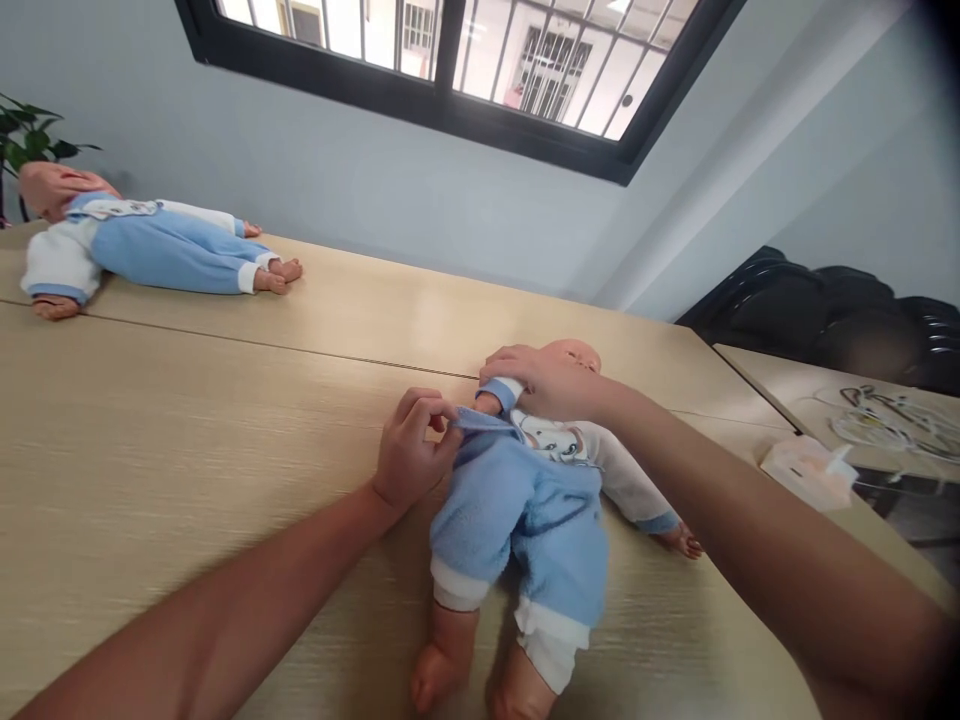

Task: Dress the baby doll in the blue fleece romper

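A baby doll (559, 440) lies face up on the table, its feet toward me. It wears a white top with blue cuffs and a printed front, and blue trousers (487, 510) with white leg cuffs. My left hand (416, 445) pinches the edge of the trousers' waistband and pulls it out to the left. My right hand (529, 375) is closed around the doll's sleeve (504, 392) near its blue cuff. The doll's small hand beside the waistband is partly hidden, and my right hand and forearm cover part of its head and chest.
A second doll (172, 245) in similar clothes lies at the table's (225, 420) far left. At the right are a tissue pack (810, 470), coiled cables (892, 420) and stacked black chairs (817, 310). A plant (34, 135) stands behind on the left, below a barred window (442, 90).
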`<state>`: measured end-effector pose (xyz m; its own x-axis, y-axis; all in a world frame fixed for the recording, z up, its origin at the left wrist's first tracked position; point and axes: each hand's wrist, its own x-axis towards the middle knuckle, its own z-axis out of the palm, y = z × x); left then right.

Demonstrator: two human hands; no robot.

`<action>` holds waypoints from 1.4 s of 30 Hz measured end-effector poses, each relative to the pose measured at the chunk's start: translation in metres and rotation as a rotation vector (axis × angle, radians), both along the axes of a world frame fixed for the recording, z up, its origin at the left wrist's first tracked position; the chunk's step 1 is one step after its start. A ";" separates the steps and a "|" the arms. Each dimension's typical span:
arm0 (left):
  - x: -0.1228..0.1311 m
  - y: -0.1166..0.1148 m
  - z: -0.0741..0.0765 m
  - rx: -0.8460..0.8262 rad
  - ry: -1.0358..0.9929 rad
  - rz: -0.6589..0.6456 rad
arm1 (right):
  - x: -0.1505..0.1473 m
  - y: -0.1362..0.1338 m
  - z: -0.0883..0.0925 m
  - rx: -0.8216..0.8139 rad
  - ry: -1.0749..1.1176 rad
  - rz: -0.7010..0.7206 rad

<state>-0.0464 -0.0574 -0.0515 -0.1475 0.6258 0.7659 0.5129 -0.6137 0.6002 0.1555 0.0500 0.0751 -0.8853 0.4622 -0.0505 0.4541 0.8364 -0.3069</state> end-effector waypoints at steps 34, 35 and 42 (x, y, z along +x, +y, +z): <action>-0.020 -0.018 0.018 -0.438 -0.057 -0.049 | -0.064 -0.046 0.026 -0.618 -0.129 -0.475; -0.021 -0.018 0.019 -0.472 -0.068 -0.027 | -0.067 -0.044 0.024 -0.629 -0.127 -0.480; -0.031 -0.035 0.018 -0.994 -0.072 -0.396 | -0.076 -0.042 0.015 -0.705 -0.046 -0.572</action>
<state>-0.0778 -0.0923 -0.0332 0.1788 0.9770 -0.1159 0.3283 0.0518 0.9432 0.0791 0.0083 0.0903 -0.5202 0.6795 -0.5173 0.7667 0.1046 -0.6335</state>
